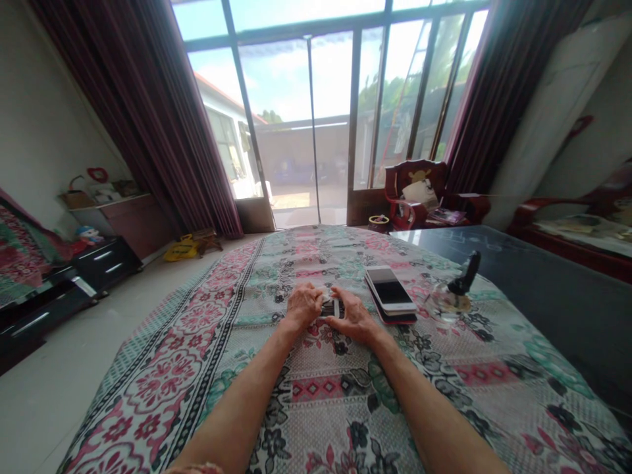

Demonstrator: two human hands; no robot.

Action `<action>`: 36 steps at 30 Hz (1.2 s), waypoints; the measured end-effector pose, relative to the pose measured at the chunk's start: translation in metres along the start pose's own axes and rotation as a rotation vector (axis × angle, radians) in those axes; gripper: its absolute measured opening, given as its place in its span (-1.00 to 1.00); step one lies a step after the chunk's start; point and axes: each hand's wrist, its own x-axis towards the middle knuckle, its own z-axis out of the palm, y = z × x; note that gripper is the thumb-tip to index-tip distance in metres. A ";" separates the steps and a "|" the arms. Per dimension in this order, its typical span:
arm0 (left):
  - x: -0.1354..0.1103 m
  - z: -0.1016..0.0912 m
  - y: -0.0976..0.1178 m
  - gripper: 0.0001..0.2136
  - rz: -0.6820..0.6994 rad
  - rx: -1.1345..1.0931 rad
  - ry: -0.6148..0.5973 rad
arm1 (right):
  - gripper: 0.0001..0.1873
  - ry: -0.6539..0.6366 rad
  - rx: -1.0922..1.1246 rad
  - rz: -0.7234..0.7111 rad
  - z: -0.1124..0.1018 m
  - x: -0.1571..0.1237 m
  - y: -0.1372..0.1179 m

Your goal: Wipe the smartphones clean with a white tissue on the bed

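Observation:
A small dark item with pale edges and a light band lies between my hands, low over the patterned cloth. My right hand grips its right end, thumb on the near side and fingers on the far side. My left hand is closed at its left end, fingers curled, with a bit of something whitish showing at the fingertips. What that whitish piece is, I cannot make out. To the right of my right hand lies a white smartphone, on top of another flat dark thing with a reddish edge.
A clear glass ashtray-like dish with a black upright object stands right of the phone. Beyond the cloth is a dark glossy tabletop. A carved red chair and a yellow bag are farther off, before glass doors.

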 end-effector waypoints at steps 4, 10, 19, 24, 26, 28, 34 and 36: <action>-0.002 -0.011 -0.022 -0.77 -0.032 -0.002 -0.035 | -0.25 -0.013 0.010 0.007 -0.004 -0.001 -0.004; -0.011 -0.026 -0.064 -0.78 -0.109 -0.033 -0.085 | -0.25 -0.038 0.021 0.037 -0.008 -0.001 -0.009; -0.006 -0.021 -0.049 -0.77 -0.101 0.011 -0.060 | -0.24 -0.024 0.022 0.046 -0.003 0.001 -0.005; 0.003 -0.011 -0.020 -0.78 0.013 0.013 -0.069 | -0.23 -0.030 0.009 0.043 -0.003 0.002 -0.006; 0.005 -0.008 -0.011 -0.77 0.026 0.032 -0.064 | -0.23 -0.030 0.006 0.046 -0.004 0.002 -0.007; 0.006 -0.006 -0.006 -0.78 0.035 0.037 -0.052 | -0.22 -0.031 0.006 0.040 -0.005 0.001 -0.008; 0.007 -0.016 -0.027 -0.76 0.049 0.016 -0.121 | -0.22 -0.048 0.009 0.073 -0.008 0.001 -0.015; 0.007 -0.020 -0.041 -0.77 0.050 0.002 -0.131 | -0.21 -0.055 0.006 0.078 -0.009 0.001 -0.017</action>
